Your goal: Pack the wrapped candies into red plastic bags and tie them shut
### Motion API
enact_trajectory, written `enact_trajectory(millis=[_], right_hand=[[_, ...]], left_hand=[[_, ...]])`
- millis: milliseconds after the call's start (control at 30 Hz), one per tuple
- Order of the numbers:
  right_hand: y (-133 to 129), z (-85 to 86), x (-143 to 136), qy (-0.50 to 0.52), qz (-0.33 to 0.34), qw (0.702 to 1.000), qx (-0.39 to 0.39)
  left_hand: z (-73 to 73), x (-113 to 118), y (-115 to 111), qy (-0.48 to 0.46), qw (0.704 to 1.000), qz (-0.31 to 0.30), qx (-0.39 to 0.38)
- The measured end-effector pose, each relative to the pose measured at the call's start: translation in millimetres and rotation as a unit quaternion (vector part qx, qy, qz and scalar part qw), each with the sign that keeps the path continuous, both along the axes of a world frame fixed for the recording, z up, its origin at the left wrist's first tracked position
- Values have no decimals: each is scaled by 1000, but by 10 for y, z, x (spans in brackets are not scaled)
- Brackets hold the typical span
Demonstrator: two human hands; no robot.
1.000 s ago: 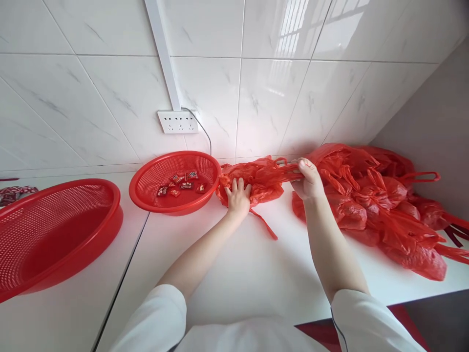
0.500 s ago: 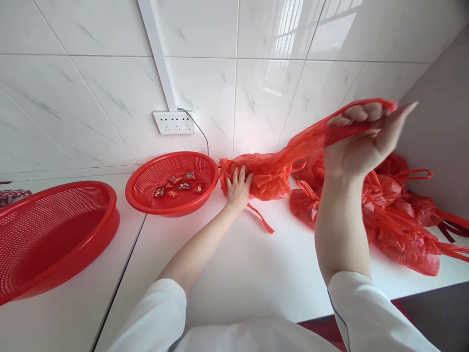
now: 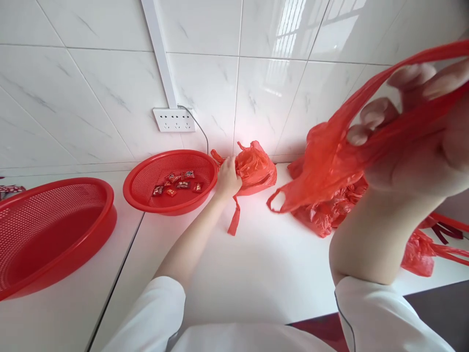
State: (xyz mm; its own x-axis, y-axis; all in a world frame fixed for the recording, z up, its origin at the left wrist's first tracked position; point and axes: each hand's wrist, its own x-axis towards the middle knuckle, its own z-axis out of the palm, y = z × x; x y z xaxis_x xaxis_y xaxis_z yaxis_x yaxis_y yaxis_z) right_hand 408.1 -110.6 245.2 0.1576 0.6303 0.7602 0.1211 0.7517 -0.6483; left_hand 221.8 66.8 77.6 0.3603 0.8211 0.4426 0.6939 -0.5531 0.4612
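My left hand [image 3: 227, 180] is closed on the left side of a crumpled bundle of red plastic bags [image 3: 256, 168] against the wall, right of the basket. Raised at the right, close to the camera, my right hand [image 3: 414, 127] has a red plastic bag [image 3: 322, 171] hanging from it, its handle looped around the fingers. That bag is separate from the bundle. Several small wrapped packets [image 3: 183, 185] lie in the round red basket [image 3: 170, 209] beside my left hand.
A larger red basket [image 3: 91, 234] stands at the left on the white table [image 3: 227, 283]. More filled red bags [image 3: 417, 252] lie at the right, partly behind my right arm. A power strip [image 3: 174, 120] is on the tiled wall, with a cable hanging down.
My right hand has moved right and nearer the camera, and its red bag has come away from the bundle. My left hand has shifted slightly left, and its fingers have closed on the bundle.
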Motion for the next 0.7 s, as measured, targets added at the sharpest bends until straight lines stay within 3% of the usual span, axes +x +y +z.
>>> enact_trajectory(millis=[67, 133, 233, 267, 333, 433, 500, 567, 633, 700], right_hand=[[-18, -73, -153, 19, 50, 998, 41], [19, -183, -302, 19, 103, 994, 22], [102, -399, -525, 25, 154, 987, -27], [119, -473, -595, 24, 170, 984, -43], [123, -602, -712, 6, 192, 978, -76], [71, -734, -775, -56, 158, 979, -115], [34, -794, -725, -103, 88, 984, -120], [32, -858, -623, -163, 0, 980, -115], [74, -943, -511, -259, -61, 955, -131], [138, -1039, -436, -367, -68, 911, -174]], left_hand=[[259, -123, -315, -129, 986, -9, 103], [450, -256, -722, -193, 960, -75, 190], [525, -390, -1272, -158, 901, -277, 293], [495, -411, -1397, -128, 903, -298, 283], [382, -437, -1538, -65, 935, -263, 228], [176, -528, -1533, 117, 983, -96, 104], [66, -669, -1459, 271, 962, 21, 1], [-8, -863, -1382, 380, 914, 84, -111], [-54, -1065, -1328, 419, 891, 95, -150], [-85, -1230, -1303, 427, 883, 92, -169]])
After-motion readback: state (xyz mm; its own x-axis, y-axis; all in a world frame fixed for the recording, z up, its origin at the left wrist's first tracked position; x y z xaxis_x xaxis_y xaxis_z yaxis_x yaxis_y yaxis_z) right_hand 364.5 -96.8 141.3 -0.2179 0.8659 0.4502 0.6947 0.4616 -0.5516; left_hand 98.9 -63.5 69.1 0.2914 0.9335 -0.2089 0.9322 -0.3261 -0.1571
